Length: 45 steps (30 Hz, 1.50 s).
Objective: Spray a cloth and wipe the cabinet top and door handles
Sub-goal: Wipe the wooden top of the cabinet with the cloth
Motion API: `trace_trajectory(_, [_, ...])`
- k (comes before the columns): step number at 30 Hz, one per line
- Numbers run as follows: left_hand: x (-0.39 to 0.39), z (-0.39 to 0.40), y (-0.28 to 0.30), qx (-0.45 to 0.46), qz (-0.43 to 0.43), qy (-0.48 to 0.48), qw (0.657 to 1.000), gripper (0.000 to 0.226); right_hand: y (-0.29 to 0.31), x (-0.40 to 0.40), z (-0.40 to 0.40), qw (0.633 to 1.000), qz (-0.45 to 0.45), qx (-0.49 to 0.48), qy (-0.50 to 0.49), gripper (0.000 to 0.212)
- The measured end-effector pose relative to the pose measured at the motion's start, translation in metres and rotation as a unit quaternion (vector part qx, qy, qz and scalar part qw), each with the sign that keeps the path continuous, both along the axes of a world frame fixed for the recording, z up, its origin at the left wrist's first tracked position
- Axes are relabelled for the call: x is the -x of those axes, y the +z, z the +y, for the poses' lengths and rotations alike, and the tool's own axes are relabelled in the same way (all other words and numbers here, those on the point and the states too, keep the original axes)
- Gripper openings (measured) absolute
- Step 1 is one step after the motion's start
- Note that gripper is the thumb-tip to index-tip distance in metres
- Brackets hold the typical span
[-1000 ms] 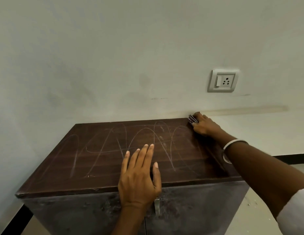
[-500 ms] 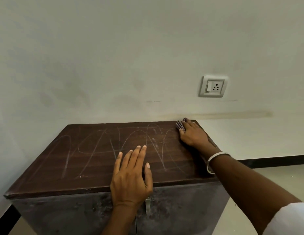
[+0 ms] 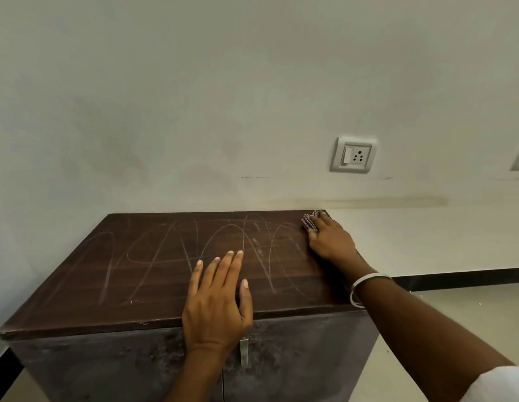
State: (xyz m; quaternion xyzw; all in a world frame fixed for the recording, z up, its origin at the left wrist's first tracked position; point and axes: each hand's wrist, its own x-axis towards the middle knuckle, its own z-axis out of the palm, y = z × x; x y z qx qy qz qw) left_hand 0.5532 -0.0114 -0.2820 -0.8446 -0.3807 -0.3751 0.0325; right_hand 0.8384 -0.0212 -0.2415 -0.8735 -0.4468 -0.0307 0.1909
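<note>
A: So, where is the cloth (image 3: 310,222) found?

B: At the far right corner of the cabinet top (image 3: 154,274), bunched under the right hand (image 3: 332,242). It is pressed down by the fingers, which are curled over it; only a checked edge is seen past the fingertips.

A: And the left hand (image 3: 216,303)?

B: It is laid flat near the front edge, fingers straight and together, nothing held. The cabinet seems to be steadied by it.

A: How is the cloth expected to handle?

B: It is judged soft, light and limp, so it can be wadded and gripped anywhere; a folded pad under the palm is best kept, so that loose ends are not dragged. Whether it is damp cannot be told.

A: How much is left?

B: Pale looping streaks are seen across the dark top, so wiping is judged unfinished. A metal handle (image 3: 243,351) at the door seam below the left hand is likely not yet wiped.
</note>
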Motion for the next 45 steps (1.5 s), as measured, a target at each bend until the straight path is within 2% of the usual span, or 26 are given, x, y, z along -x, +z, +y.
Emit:
trace_trajectory(5, [0.002, -0.001, 0.002, 0.002, 0.003, 0.001, 1.000, 0.052, 0.000, 0.008, -0.010, 0.999, 0.008, -0.008, 0.033, 0.054])
trace_trajectory(11, [0.002, -0.001, 0.001, 0.008, 0.013, 0.002, 1.000, 0.054, -0.001, -0.009, -0.039, 0.999, 0.030, -0.024, -0.038, 0.054])
trace_trajectory(15, [0.002, 0.000, 0.000, 0.004, 0.019, -0.003, 1.000, 0.057, -0.003, -0.001, -0.045, 0.999, 0.012, -0.015, -0.050, 0.055])
trace_trajectory(25, [0.002, 0.002, 0.000, 0.021, 0.026, 0.009, 0.999, 0.066, -0.003, 0.041, -0.060, 0.999, -0.003, 0.000, 0.041, 0.055])
trace_trajectory(31, [0.002, 0.002, -0.001, 0.020, 0.035, 0.016, 0.999, 0.066, -0.003, 0.015, -0.094, 0.998, 0.038, -0.022, -0.055, 0.055])
trace_trajectory(35, [0.001, 0.002, -0.001, 0.016, 0.032, 0.014, 0.999, 0.066, -0.003, 0.026, -0.093, 0.997, 0.025, -0.026, -0.069, 0.054])
trace_trajectory(40, [0.000, 0.003, -0.002, 0.015, 0.029, 0.014, 0.999, 0.066, -0.006, 0.060, -0.086, 0.999, -0.012, -0.039, -0.023, 0.053])
trace_trajectory(45, [0.002, 0.005, -0.002, 0.019, 0.032, 0.010, 0.999, 0.067, -0.010, 0.068, -0.097, 0.999, -0.005, -0.040, 0.023, 0.054])
